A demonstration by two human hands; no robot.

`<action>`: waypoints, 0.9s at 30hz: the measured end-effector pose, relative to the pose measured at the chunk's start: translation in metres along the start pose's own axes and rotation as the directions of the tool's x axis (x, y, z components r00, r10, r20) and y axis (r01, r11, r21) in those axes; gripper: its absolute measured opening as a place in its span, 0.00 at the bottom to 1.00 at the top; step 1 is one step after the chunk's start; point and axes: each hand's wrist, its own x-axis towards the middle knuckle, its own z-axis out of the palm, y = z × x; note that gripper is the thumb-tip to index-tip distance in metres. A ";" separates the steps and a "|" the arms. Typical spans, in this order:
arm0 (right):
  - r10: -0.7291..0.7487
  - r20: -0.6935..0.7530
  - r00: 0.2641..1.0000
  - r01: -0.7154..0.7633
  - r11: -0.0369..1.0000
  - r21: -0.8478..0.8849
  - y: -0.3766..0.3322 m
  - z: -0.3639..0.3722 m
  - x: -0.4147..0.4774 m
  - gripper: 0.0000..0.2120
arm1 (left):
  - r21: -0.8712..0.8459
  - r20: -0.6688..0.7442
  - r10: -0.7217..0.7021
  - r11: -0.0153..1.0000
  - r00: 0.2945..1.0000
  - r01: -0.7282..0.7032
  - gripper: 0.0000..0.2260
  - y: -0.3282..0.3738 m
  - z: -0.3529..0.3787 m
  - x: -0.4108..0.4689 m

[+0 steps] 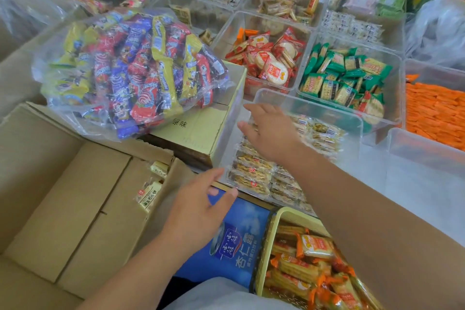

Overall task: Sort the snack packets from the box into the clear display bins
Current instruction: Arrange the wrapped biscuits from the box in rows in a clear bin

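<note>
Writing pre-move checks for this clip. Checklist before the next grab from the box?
1. Left hand free: ok, open, holds nothing.
2. Right hand free: ok, open over the clear bin.
3. Stock in the cardboard box: ok, a few cream packets at its right side.
4. Room in the clear bin: ok, its pastry packets lie well below the rim.
5. Cream packets match the pastry packets: cannot tell.
</note>
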 end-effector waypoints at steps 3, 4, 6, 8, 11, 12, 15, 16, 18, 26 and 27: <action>-0.194 -0.106 0.975 0.210 0.961 0.179 -0.049 0.013 -0.042 0.28 | -0.127 -0.218 0.129 0.979 0.967 -0.159 0.08 -0.002 -0.046 -0.023; -0.256 -0.120 0.959 0.275 0.941 0.196 -0.065 0.021 -0.056 0.27 | -0.162 -0.315 0.105 0.973 0.943 -0.162 0.05 -0.007 -0.062 -0.024; -0.363 -0.088 0.927 0.374 0.909 0.186 -0.094 0.042 -0.079 0.24 | -0.229 -0.466 -0.014 0.968 0.885 -0.105 0.07 -0.027 -0.091 -0.017; -0.424 0.041 0.905 0.411 0.894 0.182 -0.116 0.062 -0.093 0.23 | -0.262 -0.511 -0.183 0.964 0.840 0.050 0.08 -0.059 -0.111 0.000; -0.409 0.165 0.898 0.362 0.897 0.254 -0.127 0.080 -0.100 0.22 | -0.228 -0.293 -0.459 0.885 0.839 0.405 0.16 -0.105 -0.118 0.027; -0.399 0.171 0.901 0.347 0.898 0.270 -0.128 0.081 -0.100 0.21 | -0.227 -0.203 -0.516 0.852 0.832 0.472 0.23 -0.117 -0.115 0.034; -0.397 0.189 0.898 0.342 0.900 0.270 -0.129 0.075 -0.096 0.18 | -0.193 -0.068 -0.558 0.821 0.827 0.538 0.36 -0.138 -0.102 0.054; -0.397 0.196 0.897 0.338 0.900 0.274 -0.130 0.072 -0.095 0.18 | -0.218 -0.048 -0.558 0.815 0.828 0.537 0.37 -0.141 -0.097 0.060; -0.382 0.213 0.900 0.318 0.906 0.280 -0.131 0.069 -0.094 0.18 | -0.340 -0.017 -0.586 0.765 0.810 0.547 0.41 -0.141 -0.090 0.072; -0.352 0.215 0.911 0.293 0.919 0.264 -0.134 0.069 -0.092 0.19 | -0.382 0.028 -0.568 0.754 0.823 0.534 0.39 -0.149 -0.077 0.094; -0.353 0.221 0.909 0.291 0.918 0.269 -0.133 0.069 -0.091 0.20 | -0.367 0.050 -0.568 0.754 0.821 0.544 0.38 -0.151 -0.076 0.094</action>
